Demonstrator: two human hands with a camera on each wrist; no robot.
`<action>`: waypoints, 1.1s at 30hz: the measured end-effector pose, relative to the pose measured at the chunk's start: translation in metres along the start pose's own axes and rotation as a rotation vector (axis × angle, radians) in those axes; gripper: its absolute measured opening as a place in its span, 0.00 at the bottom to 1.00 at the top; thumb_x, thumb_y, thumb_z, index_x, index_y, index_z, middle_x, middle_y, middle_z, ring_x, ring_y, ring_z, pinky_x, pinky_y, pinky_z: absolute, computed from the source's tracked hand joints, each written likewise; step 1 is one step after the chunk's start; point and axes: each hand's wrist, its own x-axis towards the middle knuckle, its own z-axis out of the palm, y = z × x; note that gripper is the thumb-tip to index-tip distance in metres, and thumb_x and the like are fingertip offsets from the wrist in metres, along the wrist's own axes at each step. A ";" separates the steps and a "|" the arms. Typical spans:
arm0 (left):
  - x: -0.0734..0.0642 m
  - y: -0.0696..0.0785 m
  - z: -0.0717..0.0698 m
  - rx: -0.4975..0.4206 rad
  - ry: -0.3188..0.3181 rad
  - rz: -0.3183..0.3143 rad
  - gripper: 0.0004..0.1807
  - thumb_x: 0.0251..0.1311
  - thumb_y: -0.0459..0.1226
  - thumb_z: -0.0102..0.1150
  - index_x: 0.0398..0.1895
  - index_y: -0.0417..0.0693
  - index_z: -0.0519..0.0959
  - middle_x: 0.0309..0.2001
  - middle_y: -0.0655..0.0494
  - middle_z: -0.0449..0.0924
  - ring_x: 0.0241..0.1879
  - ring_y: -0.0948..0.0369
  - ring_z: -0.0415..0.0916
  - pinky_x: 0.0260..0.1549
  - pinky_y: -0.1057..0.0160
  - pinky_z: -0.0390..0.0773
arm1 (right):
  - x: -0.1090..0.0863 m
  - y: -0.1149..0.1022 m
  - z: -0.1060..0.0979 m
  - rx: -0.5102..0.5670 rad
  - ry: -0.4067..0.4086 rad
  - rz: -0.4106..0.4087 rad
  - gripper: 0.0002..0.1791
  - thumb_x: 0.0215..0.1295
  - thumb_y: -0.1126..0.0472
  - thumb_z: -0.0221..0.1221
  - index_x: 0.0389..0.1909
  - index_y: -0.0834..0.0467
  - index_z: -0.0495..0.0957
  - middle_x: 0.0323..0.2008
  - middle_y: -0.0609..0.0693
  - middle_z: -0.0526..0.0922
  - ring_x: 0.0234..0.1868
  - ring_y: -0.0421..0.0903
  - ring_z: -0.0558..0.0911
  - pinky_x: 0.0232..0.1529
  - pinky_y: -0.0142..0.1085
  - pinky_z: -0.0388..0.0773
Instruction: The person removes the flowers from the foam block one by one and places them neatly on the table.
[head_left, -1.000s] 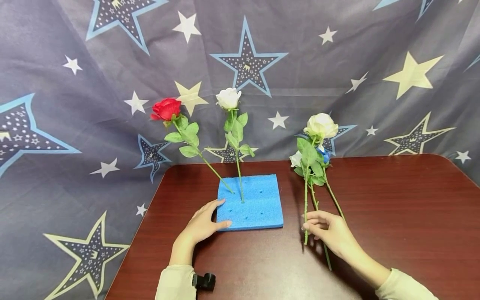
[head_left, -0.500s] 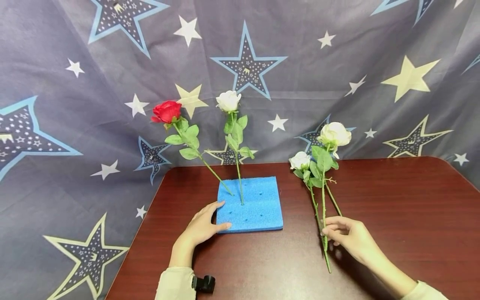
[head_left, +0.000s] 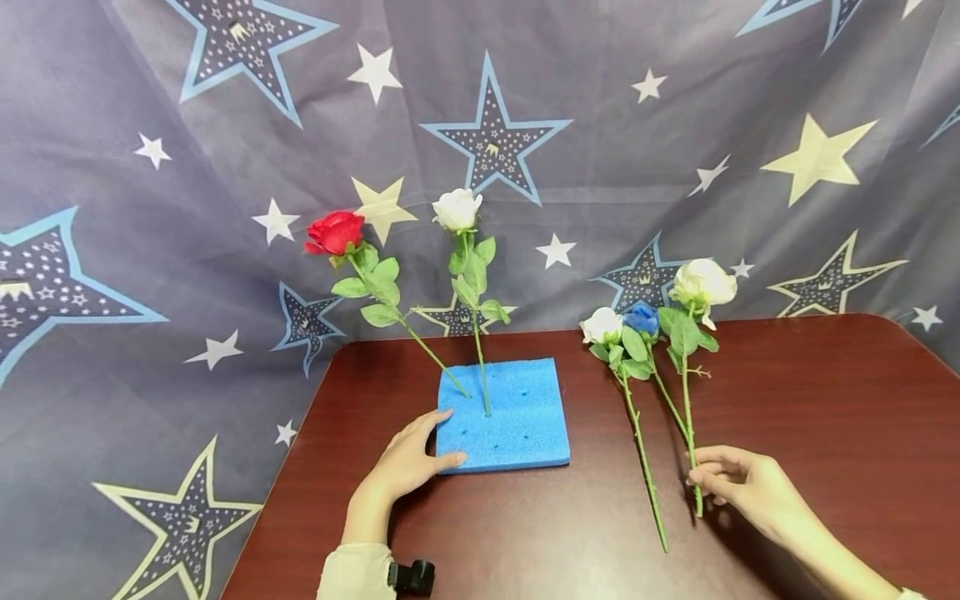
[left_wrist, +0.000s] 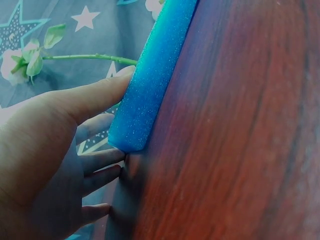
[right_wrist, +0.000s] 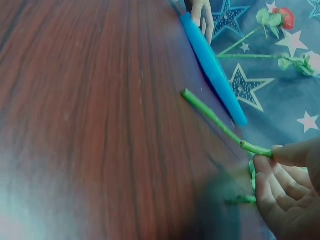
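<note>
A blue foam block (head_left: pixel 536 417) with small holes lies on the table. A red rose (head_left: pixel 336 233) and a white rose (head_left: pixel 457 210) stand in it, the red one leaning left. My left hand (head_left: pixel 405 460) rests on the block's left edge, thumb and fingers nearly straight. My right hand (head_left: pixel 750 487) pinches the lower stem of another white rose (head_left: pixel 703 283) between thumb and fingers, its bloom pointing away. Left of it lie a third white rose (head_left: pixel 602 326) and a blue rose (head_left: pixel 642 319). The held rose's stem crosses the blue rose's stem, whose lower end is hidden.
The dark red wooden table (head_left: pixel 547 533) ends at a back edge against a grey star-patterned cloth (head_left: pixel 600 167). A black strap mount (head_left: pixel 412 577) sits on my left wrist.
My right hand has moved right and nearer with the white rose, away from the other lying roses. The blue rose now shows more fully. My left hand stays on the block.
</note>
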 end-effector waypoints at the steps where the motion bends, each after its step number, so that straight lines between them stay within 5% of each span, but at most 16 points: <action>1: -0.001 0.000 0.000 0.000 -0.002 -0.002 0.43 0.56 0.58 0.68 0.74 0.59 0.66 0.73 0.51 0.61 0.73 0.44 0.54 0.65 0.36 0.58 | -0.001 0.002 -0.002 -0.002 -0.002 0.004 0.16 0.64 0.67 0.64 0.50 0.73 0.79 0.31 0.52 0.86 0.25 0.39 0.81 0.22 0.36 0.79; 11: -0.002 0.000 0.001 0.011 0.000 0.012 0.43 0.55 0.58 0.68 0.73 0.58 0.66 0.73 0.50 0.62 0.72 0.45 0.55 0.66 0.38 0.59 | -0.005 0.021 -0.023 -0.026 -0.037 0.025 0.17 0.66 0.67 0.63 0.51 0.75 0.77 0.30 0.50 0.86 0.24 0.39 0.81 0.21 0.37 0.79; 18: -0.001 -0.001 -0.001 0.003 0.003 0.004 0.43 0.55 0.58 0.68 0.74 0.58 0.66 0.73 0.51 0.61 0.73 0.45 0.54 0.66 0.38 0.57 | -0.003 0.036 -0.042 -0.004 -0.165 0.022 0.19 0.68 0.67 0.61 0.50 0.80 0.74 0.31 0.48 0.87 0.30 0.35 0.82 0.26 0.37 0.81; 26: -0.002 0.001 -0.001 0.003 0.000 0.005 0.43 0.56 0.56 0.69 0.73 0.57 0.66 0.73 0.51 0.62 0.72 0.45 0.55 0.66 0.39 0.58 | -0.002 0.049 -0.056 0.014 -0.182 -0.014 0.06 0.67 0.71 0.60 0.42 0.69 0.82 0.30 0.43 0.87 0.31 0.31 0.82 0.27 0.34 0.81; 33: -0.001 0.000 0.001 0.007 0.002 0.004 0.43 0.56 0.57 0.68 0.74 0.57 0.66 0.73 0.51 0.61 0.73 0.45 0.55 0.66 0.38 0.58 | 0.002 0.054 -0.066 0.021 -0.234 -0.007 0.09 0.67 0.71 0.60 0.43 0.73 0.80 0.30 0.43 0.87 0.31 0.33 0.83 0.27 0.36 0.82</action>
